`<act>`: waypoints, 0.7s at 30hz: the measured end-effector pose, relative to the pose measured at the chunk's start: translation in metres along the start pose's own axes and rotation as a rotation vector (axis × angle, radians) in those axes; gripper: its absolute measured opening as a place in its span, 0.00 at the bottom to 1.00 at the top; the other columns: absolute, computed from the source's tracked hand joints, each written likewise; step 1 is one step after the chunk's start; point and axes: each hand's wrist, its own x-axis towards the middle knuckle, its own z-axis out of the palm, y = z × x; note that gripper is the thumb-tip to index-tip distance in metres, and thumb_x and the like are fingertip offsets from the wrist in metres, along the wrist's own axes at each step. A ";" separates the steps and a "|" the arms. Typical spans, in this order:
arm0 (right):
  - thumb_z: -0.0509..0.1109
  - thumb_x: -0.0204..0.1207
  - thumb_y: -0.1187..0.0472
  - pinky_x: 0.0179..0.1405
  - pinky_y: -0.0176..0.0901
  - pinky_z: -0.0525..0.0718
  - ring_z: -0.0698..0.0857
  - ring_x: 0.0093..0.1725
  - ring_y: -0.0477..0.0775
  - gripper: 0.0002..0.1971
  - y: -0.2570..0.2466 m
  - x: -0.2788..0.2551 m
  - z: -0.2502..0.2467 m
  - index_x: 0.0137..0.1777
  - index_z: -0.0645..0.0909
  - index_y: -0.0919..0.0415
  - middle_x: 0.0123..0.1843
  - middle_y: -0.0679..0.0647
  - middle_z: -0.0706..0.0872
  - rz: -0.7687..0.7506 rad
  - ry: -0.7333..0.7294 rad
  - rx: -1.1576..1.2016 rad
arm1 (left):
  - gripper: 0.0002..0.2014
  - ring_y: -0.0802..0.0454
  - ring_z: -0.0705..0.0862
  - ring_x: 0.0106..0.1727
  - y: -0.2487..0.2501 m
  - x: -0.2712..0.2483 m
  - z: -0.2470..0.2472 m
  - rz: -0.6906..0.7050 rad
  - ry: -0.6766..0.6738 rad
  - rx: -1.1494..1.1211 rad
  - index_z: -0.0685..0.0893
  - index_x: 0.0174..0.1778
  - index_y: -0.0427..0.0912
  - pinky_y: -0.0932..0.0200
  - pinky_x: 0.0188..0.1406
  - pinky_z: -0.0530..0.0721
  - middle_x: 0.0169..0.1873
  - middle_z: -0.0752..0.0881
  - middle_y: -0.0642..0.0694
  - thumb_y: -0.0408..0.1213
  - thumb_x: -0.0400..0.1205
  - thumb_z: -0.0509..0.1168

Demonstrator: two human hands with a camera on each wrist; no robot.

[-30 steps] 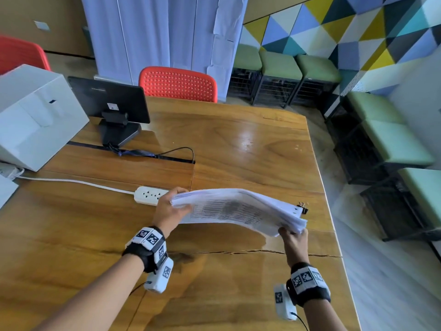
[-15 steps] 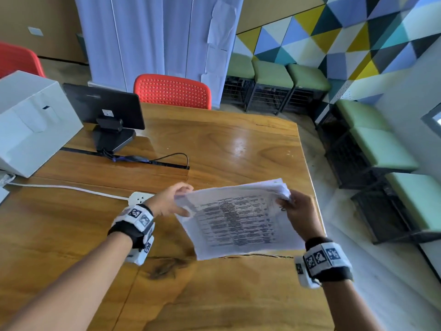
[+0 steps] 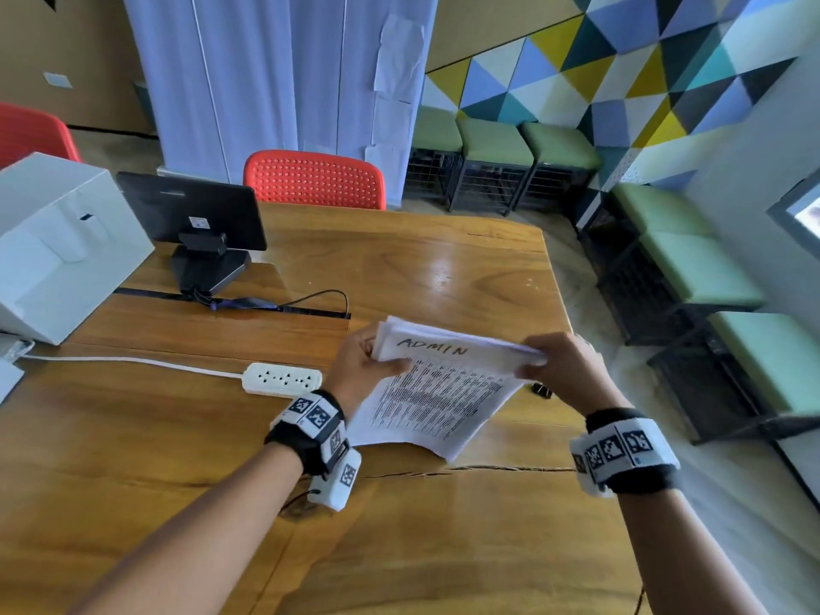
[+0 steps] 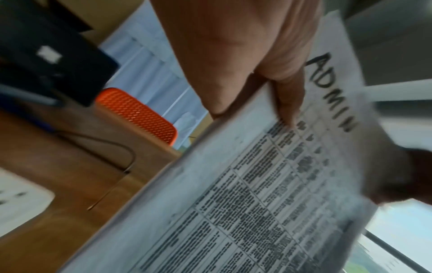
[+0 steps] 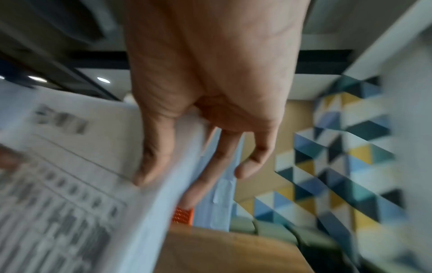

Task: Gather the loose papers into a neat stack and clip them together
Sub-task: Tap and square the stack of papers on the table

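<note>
Head view: left hand (image 3: 360,380) and right hand (image 3: 562,374) each pinch the papers (image 3: 437,392) above the table (image 3: 177,437), beside a clip (image 3: 542,389).

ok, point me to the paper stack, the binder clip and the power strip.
paper stack (image 3: 437,395): head view, on the printed table of the top sheet.
binder clip (image 3: 542,389): head view, on its black body, on the table beside the right wrist.
power strip (image 3: 282,378): head view, on its white socket face.
</note>
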 end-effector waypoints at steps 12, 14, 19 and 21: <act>0.74 0.72 0.73 0.34 0.28 0.80 0.82 0.30 0.31 0.17 -0.019 -0.011 0.081 0.36 0.83 0.47 0.31 0.41 0.87 0.090 0.355 0.932 | 0.10 0.45 0.85 0.41 -0.006 0.005 0.001 0.034 0.208 0.258 0.83 0.51 0.50 0.50 0.45 0.83 0.44 0.88 0.43 0.47 0.77 0.68; 0.72 0.73 0.74 0.35 0.27 0.80 0.81 0.30 0.31 0.16 -0.031 -0.014 0.075 0.38 0.82 0.49 0.34 0.44 0.85 0.041 0.440 0.957 | 0.17 0.48 0.88 0.45 0.005 0.000 0.005 0.120 0.280 0.180 0.80 0.60 0.43 0.54 0.45 0.87 0.48 0.89 0.44 0.44 0.77 0.69; 0.64 0.72 0.76 0.43 0.39 0.83 0.82 0.41 0.43 0.16 -0.025 -0.024 0.083 0.53 0.77 0.57 0.42 0.54 0.83 -0.001 0.327 1.043 | 0.18 0.49 0.87 0.54 -0.002 -0.010 -0.001 0.116 0.259 0.179 0.76 0.65 0.39 0.55 0.54 0.86 0.54 0.88 0.43 0.34 0.80 0.67; 0.58 0.71 0.78 0.50 0.57 0.84 0.83 0.46 0.55 0.18 -0.023 -0.024 0.097 0.55 0.75 0.59 0.46 0.63 0.83 0.028 0.246 1.018 | 0.18 0.47 0.85 0.56 -0.013 -0.012 0.000 0.019 0.254 0.269 0.74 0.68 0.39 0.53 0.54 0.84 0.55 0.85 0.45 0.32 0.82 0.63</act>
